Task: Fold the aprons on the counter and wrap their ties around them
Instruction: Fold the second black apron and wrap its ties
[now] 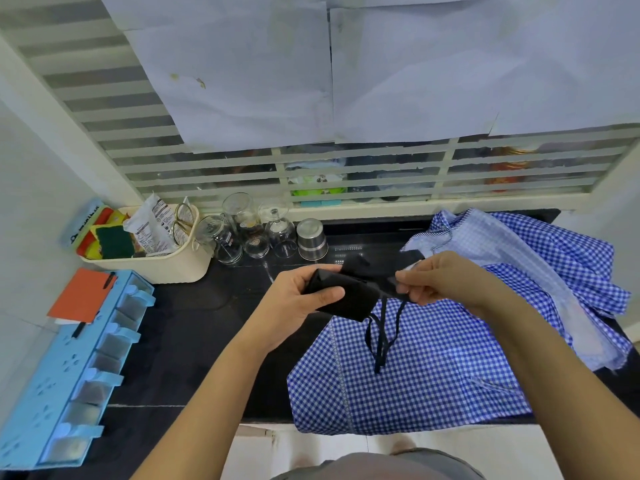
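Note:
A black apron (349,296), folded into a small bundle, is held above the dark counter (187,327). My left hand (294,299) grips the bundle, thumb across its front. My right hand (440,278) pinches the black tie where it leaves the bundle's right end. Loose tie ends (379,337) dangle below, over a blue-and-white checked apron (433,368) spread flat on the counter's front right. More checked cloth (540,251) lies crumpled behind it at the right.
Upturned glasses (242,230) and a steel cup (311,239) stand at the counter's back. A cream basket (152,247) with packets sits back left. A light-blue spice rack (65,372) carrying an orange notebook (81,294) runs along the left edge.

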Motion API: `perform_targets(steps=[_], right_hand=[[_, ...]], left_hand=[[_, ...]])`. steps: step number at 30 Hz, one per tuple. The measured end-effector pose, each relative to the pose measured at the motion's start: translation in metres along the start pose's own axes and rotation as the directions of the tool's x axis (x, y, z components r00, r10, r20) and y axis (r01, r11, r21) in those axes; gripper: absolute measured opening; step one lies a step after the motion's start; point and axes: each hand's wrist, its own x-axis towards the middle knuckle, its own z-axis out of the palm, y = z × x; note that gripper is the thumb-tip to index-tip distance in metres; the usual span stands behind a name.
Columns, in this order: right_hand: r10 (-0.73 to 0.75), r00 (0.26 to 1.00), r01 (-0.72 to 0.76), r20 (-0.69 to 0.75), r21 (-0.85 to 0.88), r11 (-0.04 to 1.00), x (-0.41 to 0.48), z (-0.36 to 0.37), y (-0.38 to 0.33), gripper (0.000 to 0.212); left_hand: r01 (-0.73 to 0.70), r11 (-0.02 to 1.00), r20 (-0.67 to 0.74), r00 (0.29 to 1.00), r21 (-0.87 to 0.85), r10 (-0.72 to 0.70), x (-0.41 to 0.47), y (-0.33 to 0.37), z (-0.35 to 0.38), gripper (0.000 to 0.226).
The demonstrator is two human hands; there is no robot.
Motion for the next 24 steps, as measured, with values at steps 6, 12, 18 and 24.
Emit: perform_targets(steps=[6, 12, 18, 24], right_hand=[[-0.392, 0.913, 0.349, -0.110, -0.283, 0.893, -0.014, 0.000, -0.019, 0.028], [-0.403, 0.904, 0.408, 0.143, -0.005, 0.913, -0.010, 0.028, -0.025, 0.058], [-0.369, 0.914, 0.367, -0.167, -0.045, 0.929, -0.010, 0.030, -0.017, 0.038], [-0.325, 0.946, 0.325, 0.018, -0.007, 0.946, -0.010, 0.036, -0.011, 0.007]], left_hand=[[0.087, 0.996, 0.156, 0.984, 0.005, -0.087, -0.001, 0.007, -0.005, 0.031], [0.165, 0.958, 0.046, 0.986, -0.236, -0.159, 0.010, 0.007, 0.000, 0.034], [0.180, 0.863, -0.132, 0.954, -0.471, -0.271, 0.017, 0.001, 0.001, 0.019], [0.277, 0.854, -0.062, 0.940, -0.440, -0.336, 0.017, 0.000, 0.000, 0.031]])
